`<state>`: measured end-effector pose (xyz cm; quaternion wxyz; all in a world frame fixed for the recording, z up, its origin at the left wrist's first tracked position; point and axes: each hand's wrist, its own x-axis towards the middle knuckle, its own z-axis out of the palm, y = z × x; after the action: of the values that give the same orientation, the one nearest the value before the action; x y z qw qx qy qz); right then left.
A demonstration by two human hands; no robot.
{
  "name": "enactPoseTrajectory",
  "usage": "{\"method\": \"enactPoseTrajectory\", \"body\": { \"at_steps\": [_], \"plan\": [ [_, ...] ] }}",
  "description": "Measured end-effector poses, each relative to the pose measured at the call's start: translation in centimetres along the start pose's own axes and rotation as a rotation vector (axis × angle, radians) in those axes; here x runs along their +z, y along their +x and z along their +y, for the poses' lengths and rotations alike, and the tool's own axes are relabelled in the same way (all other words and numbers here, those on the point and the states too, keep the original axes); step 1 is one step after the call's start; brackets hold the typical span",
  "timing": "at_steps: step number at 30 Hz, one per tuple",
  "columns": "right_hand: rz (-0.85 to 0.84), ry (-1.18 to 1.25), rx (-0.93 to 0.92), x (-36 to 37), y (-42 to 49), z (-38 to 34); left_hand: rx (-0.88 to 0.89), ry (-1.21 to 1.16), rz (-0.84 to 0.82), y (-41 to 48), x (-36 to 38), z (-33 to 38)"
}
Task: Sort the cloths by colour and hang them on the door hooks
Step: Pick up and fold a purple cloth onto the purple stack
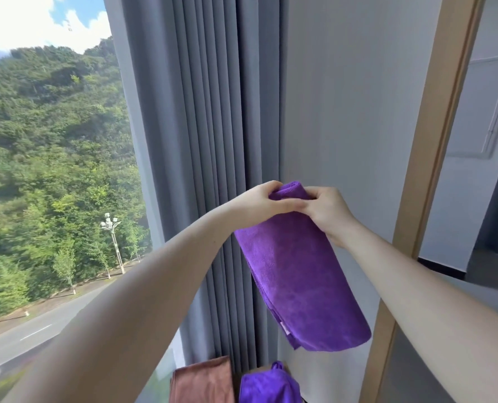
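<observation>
Purple cloth [297, 274], plush and folded double, held high in front of a pale grey wall panel [343, 112], hanging down from its top fold and slanting a little to the right. Left hand [259, 200] curled over the upper left end of that fold, gripping it. Right hand [329, 210] clenched on the same fold from the right, knuckles touching the left thumb. Both forearms bare, raised from the bottom corners of the view.

Just left of the panel, a grey curtain [201, 126] in deep vertical pleats, drawn back beside a tall window [53, 141]. Through the glass: wooded green hillside [53, 112], blue sky with white cloud, a road [38, 324] below and a street lamp [111, 225] at its edge. Right of the panel, a light wooden frame [433, 141] leaning across the view; behind it pale wall and dark shapes, too indistinct to name.

Low down, at the bottom edge, a brown cloth [202, 382] and a second purple cloth [268, 386] side by side, the surface under them hidden.
</observation>
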<state>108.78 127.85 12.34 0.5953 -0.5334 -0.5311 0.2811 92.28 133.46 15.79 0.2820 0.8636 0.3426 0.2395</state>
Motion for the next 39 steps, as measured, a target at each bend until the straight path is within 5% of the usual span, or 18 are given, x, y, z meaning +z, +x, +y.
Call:
{"method": "enactPoseTrajectory", "body": {
  "at_steps": [9,15,22,39],
  "plan": [
    [0.052,0.010,-0.001,-3.6,-1.4,2.0,0.143,0.186,0.100,2.0,2.9,1.0],
    [-0.159,0.026,0.178,-4.9,-2.9,4.3,0.307,0.320,0.174,2.2,3.5,1.7],
    [-0.222,0.077,0.268,-4.0,-4.3,7.9,0.422,0.598,0.249,2.0,3.1,2.2],
    [-0.303,0.027,0.490,0.0,-8.3,17.8,0.397,0.633,0.330,0.8,0.0,0.6]
  ]
}}
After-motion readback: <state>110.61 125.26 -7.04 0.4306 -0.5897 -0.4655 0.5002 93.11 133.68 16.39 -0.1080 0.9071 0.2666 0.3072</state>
